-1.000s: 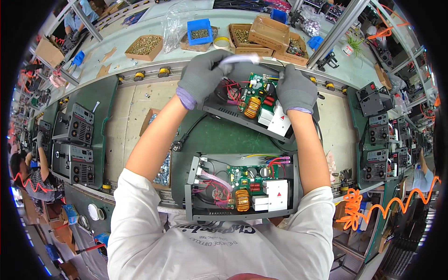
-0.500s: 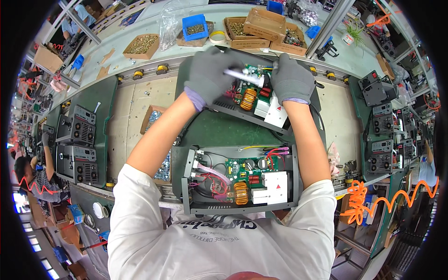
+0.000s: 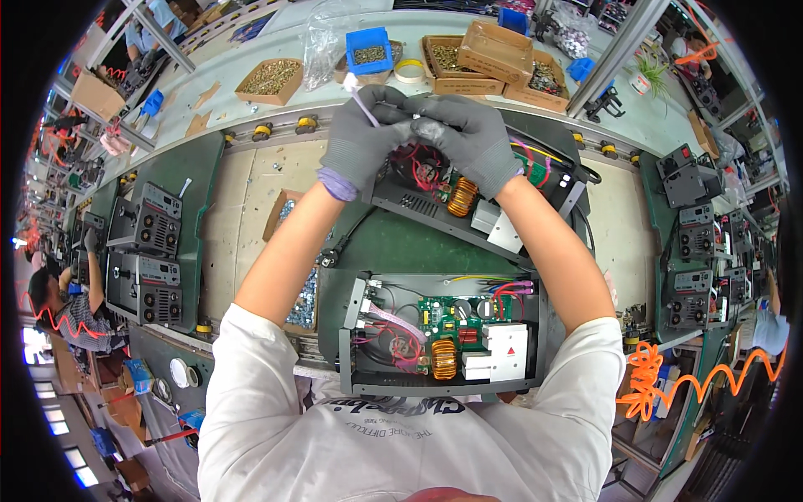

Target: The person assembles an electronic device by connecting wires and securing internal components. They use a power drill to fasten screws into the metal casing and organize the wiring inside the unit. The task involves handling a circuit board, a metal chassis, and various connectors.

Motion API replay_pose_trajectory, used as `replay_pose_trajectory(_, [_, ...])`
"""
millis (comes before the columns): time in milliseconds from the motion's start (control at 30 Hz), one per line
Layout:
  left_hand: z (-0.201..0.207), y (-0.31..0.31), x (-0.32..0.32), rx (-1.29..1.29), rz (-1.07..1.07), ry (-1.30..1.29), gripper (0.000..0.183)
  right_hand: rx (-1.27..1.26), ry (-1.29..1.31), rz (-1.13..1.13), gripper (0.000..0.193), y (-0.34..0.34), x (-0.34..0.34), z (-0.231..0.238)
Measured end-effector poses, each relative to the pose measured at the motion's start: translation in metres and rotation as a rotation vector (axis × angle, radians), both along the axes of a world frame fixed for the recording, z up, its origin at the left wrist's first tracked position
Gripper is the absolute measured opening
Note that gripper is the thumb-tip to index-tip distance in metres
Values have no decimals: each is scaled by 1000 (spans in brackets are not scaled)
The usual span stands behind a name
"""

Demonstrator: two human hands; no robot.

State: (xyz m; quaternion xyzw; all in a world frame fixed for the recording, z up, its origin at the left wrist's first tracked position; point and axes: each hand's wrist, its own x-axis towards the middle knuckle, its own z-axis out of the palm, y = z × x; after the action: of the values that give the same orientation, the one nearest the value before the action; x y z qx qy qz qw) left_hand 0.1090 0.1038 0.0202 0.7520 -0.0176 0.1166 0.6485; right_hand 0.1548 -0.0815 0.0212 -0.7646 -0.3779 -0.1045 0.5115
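Two open dark metal cases with circuit boards lie on a green board; the far case point(image 3: 400, 199) is tilted, and the near case point(image 3: 452, 386) sits by my shirt. Over the far case, my left hand point(image 3: 361, 138), grey-gloved, is closed on a pale lilac ribbon cable point(image 3: 365, 109), whose white plug point(image 3: 350, 82) sticks up beyond the fingers. My right hand point(image 3: 475, 138), also gloved, is closed with its fingertips against the left ones; what it pinches is hidden. Inside the near case, a similar ribbon cable point(image 3: 393, 320) runs from a white connector beside a copper coil point(image 3: 444, 358).
Behind the rail stand a blue bin point(image 3: 370, 38) and cardboard boxes point(image 3: 269, 92) of small metal parts. Finished-looking units point(image 3: 157, 289) stand on green boards at both sides. An orange coiled hose point(image 3: 644, 376) hangs at right; co-workers sit at far left and right.
My hands have come together above the far case. The cable has moved off the board to the left and its white plug now points up. The whole view has shifted slightly.
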Motion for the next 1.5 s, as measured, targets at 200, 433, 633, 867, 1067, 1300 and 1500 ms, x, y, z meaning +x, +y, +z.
replay_pose_trajectory(200, [-19,-2,6,61,117,-177,32,-1,235,-134,24,11,2,-4])
replay_pose_trajectory(433, [-37,10,25,-110,-274,-210,38,-622,-165,-502,19,18,2,-9])
replay_pose_trajectory(633, [-37,11,27,-60,-300,-214,49,-410,-173,-369,19,15,8,-13])
replay_pose_trajectory(867, [-35,9,27,-52,-269,-228,43,-308,-84,-418,20,22,6,-16])
replay_pose_trajectory(1067, [-37,10,29,-14,-241,-270,44,-255,47,-403,21,22,9,-14])
replay_pose_trajectory(1300, [-35,7,28,-75,-253,-239,43,-199,11,-343,15,18,16,-13])
replay_pose_trajectory(1500, [-36,7,29,-65,-232,-237,40,-264,-76,-343,16,17,17,-12])
